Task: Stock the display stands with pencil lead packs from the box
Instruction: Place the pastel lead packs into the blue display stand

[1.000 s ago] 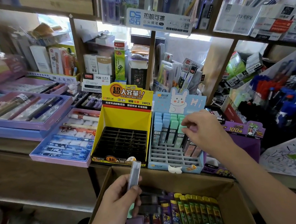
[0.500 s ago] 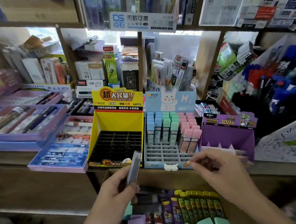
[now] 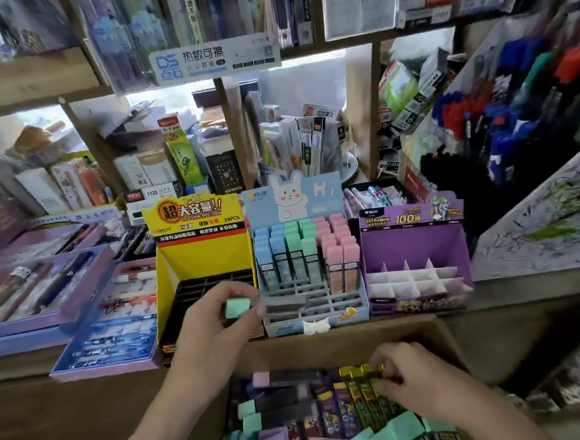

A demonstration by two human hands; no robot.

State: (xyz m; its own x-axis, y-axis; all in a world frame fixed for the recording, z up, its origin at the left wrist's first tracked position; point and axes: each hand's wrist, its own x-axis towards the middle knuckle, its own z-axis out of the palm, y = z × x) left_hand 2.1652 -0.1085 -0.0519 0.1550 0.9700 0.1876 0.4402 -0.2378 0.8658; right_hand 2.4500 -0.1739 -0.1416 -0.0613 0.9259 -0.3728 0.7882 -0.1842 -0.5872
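1. Pencil lead pack (image 3: pixel 241 307) with a mint cap is blurred; its dark body is hard to make out. It lies level before the yellow stand (image 3: pixel 198 257), at 8 o'clock from the blue stand (image 3: pixel 308 308).
2. The left hand (image 3: pixel 207 332) pinches its mint end.
3. The right hand (image 3: pixel 420 382), at 5 o'clock, curls its fingers onto the yellow-green packs (image 3: pixel 362 397) in the box (image 3: pixel 341 341); whether it grasps one, I cannot tell.
4. The frame edge cuts off the box.
5. The purple stand (image 3: pixel 413 242) stands on the wooden counter (image 3: pixel 527 292), at 3 o'clock.
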